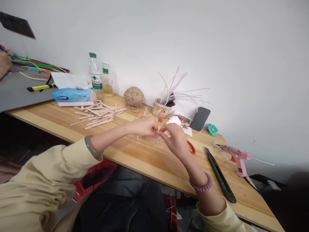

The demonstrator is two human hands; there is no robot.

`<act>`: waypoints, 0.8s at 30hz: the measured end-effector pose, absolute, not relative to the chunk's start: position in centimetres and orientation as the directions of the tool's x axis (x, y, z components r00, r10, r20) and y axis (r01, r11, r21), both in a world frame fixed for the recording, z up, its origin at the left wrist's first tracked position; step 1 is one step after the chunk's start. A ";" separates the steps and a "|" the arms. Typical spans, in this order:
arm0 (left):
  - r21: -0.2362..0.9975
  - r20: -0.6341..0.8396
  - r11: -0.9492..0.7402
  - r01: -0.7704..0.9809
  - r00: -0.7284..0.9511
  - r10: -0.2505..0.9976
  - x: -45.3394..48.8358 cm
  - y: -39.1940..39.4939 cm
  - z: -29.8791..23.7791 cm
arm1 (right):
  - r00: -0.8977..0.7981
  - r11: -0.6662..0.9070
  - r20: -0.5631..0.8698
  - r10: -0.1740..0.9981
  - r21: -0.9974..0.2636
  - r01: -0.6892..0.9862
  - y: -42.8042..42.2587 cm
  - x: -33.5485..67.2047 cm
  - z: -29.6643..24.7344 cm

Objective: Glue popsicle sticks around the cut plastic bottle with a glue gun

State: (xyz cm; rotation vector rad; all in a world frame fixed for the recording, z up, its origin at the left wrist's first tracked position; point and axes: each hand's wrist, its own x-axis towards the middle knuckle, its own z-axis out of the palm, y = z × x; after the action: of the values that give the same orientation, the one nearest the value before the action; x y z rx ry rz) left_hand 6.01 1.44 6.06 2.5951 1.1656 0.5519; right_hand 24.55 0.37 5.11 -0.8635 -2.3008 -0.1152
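My left hand (145, 125) and my right hand (174, 137) meet over the middle of the wooden table (135, 154). The fingertips of both are pinched together, almost touching each other. Whatever lies between them is too small to make out. A clear, see-through piece appears faintly on the table just below my fingers. Behind the hands stands a small basket (161, 109) holding pens and wires. Beside my right wrist shows the red handle of a pair of scissors (192, 147), partly hidden by my arm.
Wooden craft sticks (100, 115), a ball of twine (134, 96), a tissue pack (74, 96) and bottles (95, 72) stand left. On the right are a phone (200, 118), a teal flower (212, 129), a utility knife (220, 175) and a pink glue gun (238, 158). Another person's hand (4, 62) is far left.
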 end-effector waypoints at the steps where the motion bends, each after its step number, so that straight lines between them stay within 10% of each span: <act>1: 0.363 0.217 -0.648 0.670 0.615 0.758 6.0 1.5 6.0 | -0.561 0.780 0.625 0.542 -0.125 0.614 0.3 24.5 5.1; 15: 0.426 0.196 -0.639 0.640 0.625 0.756 5.8 2.2 5.5 | -0.570 0.797 0.592 0.570 -0.228 0.560 1.2 24.6 4.8; 24: 0.276 0.218 -0.719 0.638 0.687 0.694 4.1 1.9 7.3 | -0.690 0.882 0.593 0.415 -0.078 0.464 1.9 25.6 5.5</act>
State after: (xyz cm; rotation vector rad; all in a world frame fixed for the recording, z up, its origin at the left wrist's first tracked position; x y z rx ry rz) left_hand 4.12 1.94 7.27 2.7193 1.0839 0.4611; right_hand 25.58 1.88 5.48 -0.6311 -2.4225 -0.1035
